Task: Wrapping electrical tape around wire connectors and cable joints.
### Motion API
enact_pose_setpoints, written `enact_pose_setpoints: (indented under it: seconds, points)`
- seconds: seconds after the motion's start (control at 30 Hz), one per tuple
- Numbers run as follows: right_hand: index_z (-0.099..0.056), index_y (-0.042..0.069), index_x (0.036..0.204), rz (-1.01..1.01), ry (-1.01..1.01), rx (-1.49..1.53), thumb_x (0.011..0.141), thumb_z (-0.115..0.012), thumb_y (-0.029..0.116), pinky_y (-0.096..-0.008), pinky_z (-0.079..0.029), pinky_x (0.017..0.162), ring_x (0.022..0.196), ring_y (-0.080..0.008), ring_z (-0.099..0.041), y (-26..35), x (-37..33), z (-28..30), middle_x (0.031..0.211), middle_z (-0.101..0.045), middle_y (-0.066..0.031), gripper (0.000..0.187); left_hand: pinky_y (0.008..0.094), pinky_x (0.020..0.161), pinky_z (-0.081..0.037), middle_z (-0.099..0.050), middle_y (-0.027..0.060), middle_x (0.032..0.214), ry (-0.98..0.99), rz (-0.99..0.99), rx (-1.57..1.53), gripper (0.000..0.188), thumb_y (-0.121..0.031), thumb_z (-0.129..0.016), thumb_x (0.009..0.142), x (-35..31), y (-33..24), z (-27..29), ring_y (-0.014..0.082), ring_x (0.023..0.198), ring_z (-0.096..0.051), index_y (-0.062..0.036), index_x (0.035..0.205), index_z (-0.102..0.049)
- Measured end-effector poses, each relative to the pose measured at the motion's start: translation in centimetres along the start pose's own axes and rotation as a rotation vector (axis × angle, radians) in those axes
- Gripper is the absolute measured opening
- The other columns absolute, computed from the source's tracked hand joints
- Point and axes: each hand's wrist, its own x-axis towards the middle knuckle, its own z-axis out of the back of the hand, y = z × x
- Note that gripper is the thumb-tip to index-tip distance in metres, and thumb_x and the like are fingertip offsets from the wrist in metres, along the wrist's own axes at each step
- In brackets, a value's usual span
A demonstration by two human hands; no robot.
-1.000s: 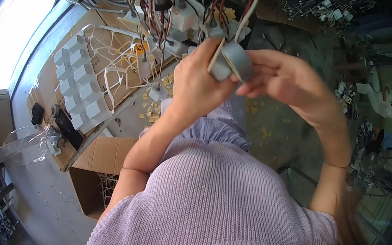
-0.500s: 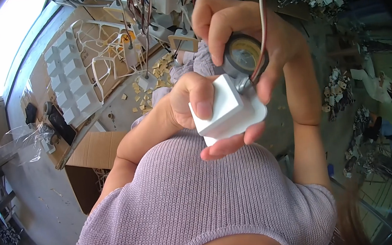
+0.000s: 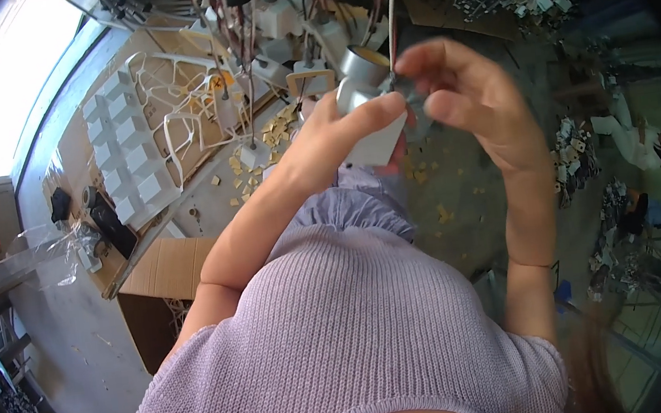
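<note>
My left hand (image 3: 338,128) grips a white plastic box (image 3: 376,142), its thumb lying across the near side. A roll of grey tape (image 3: 365,69) with a yellowish core stands against the far end of the box; what supports it is hidden. A white and brown cable (image 3: 393,16) runs down from above to the box, next to the roll. My right hand (image 3: 469,97) is raised just right of the cable, thumb and fingers apart. Its index fingertip is close to the cable; I cannot tell whether they touch.
Rows of white boxes (image 3: 128,148) and white frames (image 3: 176,138) lie on a board at the left. Several wired parts (image 3: 250,77) hang ahead. An open cardboard box (image 3: 162,270) stands below left. Small yellowish pieces (image 3: 277,127) litter the floor. A person (image 3: 641,142) is far right.
Both hands have moved away from my body, carrying the white box and tape roll forward. The box has turned. My right hand has come off the tape roll, its fingers now apart.
</note>
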Motion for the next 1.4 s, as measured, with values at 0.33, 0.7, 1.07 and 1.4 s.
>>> enact_pose_setpoints:
  seconds: [0.33,0.7,1.07,1.4]
  points:
    - [-0.066,0.004,0.087,0.246,0.304,-0.391,0.065,-0.082,0.020,-0.0281,-0.042,0.083,0.091,-0.0134,-0.052,0.8,3.8,2.2,0.094,-0.055,-0.0026,0.032,0.0336,0.049,-0.051,-0.061,0.0177,0.086,0.579,0.169,-0.525,0.036,-0.025,-0.058,0.082,0.3,0.3,0.7,0.0223,0.060,-0.060,0.0015,0.106,-0.055]
    - [-0.045,0.003,0.128,0.008,-0.173,-0.252,0.067,-0.082,0.022,-0.0260,-0.040,0.091,0.112,-0.0159,-0.051,0.0,0.3,-0.6,0.120,-0.054,-0.0080,0.074,0.0370,0.066,-0.050,-0.065,0.0092,0.090,-0.037,-0.263,0.335,0.042,-0.041,-0.058,0.091,1.0,1.9,0.8,0.0233,0.075,-0.064,-0.0003,0.105,-0.060]
    - [-0.066,0.005,0.097,0.193,-0.276,-0.530,0.068,-0.083,0.017,-0.0242,-0.045,0.076,0.086,-0.0122,-0.055,0.4,1.7,-0.9,0.096,-0.056,-0.0029,0.036,0.0308,0.075,-0.052,-0.068,0.0104,0.090,-0.335,-0.259,0.443,0.046,-0.025,-0.062,0.091,-1.2,0.3,1.2,0.0189,0.082,-0.067,0.0016,0.122,-0.042]
    - [-0.050,0.003,0.127,0.256,-0.167,-0.204,0.074,-0.080,0.027,-0.0327,-0.044,0.094,0.114,-0.0184,-0.054,-0.8,3.6,-1.5,0.123,-0.056,-0.0081,0.065,0.0289,0.069,-0.050,-0.068,0.0096,0.086,-0.176,-0.157,0.240,0.039,-0.025,-0.064,0.088,-2.3,-2.1,1.6,0.0198,0.074,-0.066,0.0025,0.113,-0.053]
